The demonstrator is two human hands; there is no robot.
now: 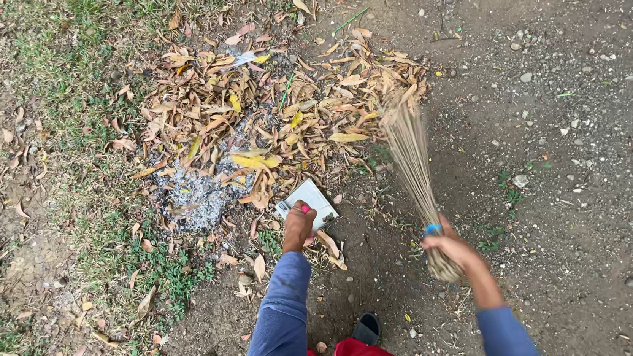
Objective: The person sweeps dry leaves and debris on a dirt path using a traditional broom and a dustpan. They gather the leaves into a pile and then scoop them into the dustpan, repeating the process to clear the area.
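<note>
Two clenched grips: left hand (298,225) on white dustpan (308,204), right hand (447,247) around twig broom (413,163) beside leaf pile (265,114).

Both arms reach forward in blue sleeves, pushed up to the forearm on the right. The left hand (298,225) is stretched down and far, fingers curled shut in a grip. The right hand (448,246), nearer and further right, is clenched, wrist bent
</note>
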